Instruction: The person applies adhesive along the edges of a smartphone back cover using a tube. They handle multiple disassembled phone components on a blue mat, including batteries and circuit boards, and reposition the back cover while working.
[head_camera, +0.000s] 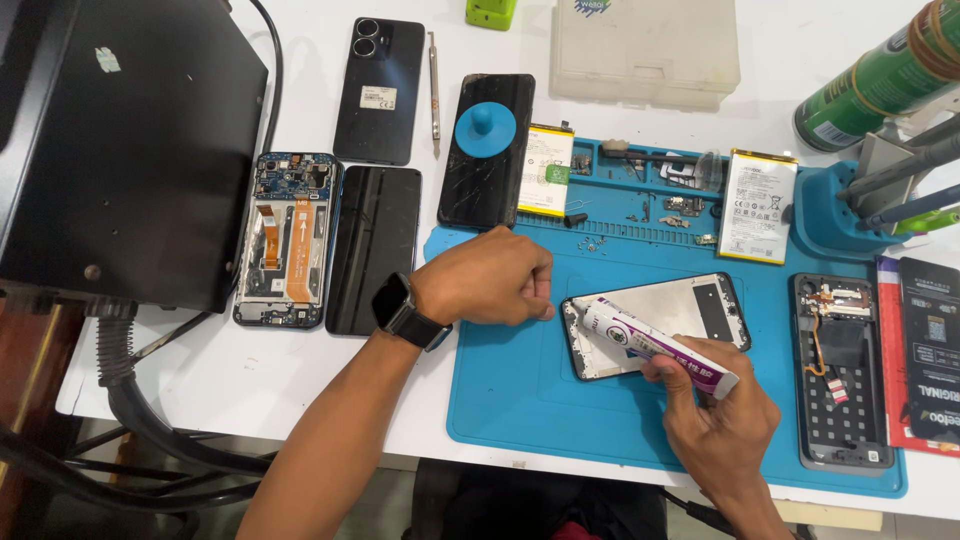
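Left hand — closed in a loose fist, holding nothing visible — braces at the left edge of the phone frame. Right hand grips the glue tube, nozzle at the frame's left border. Judged stage: adhesive application underway — screen fitting remains.

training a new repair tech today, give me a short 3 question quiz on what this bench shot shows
1. True or false: the right hand holds a white and purple tube with its tip at the phone frame on the blue mat.
2. Which sits on the dark screen above the mat? A) a blue suction cup B) a battery C) a screwdriver
3. What is worn on the left wrist, behind the left hand?

Key:
1. True
2. A
3. A black smartwatch
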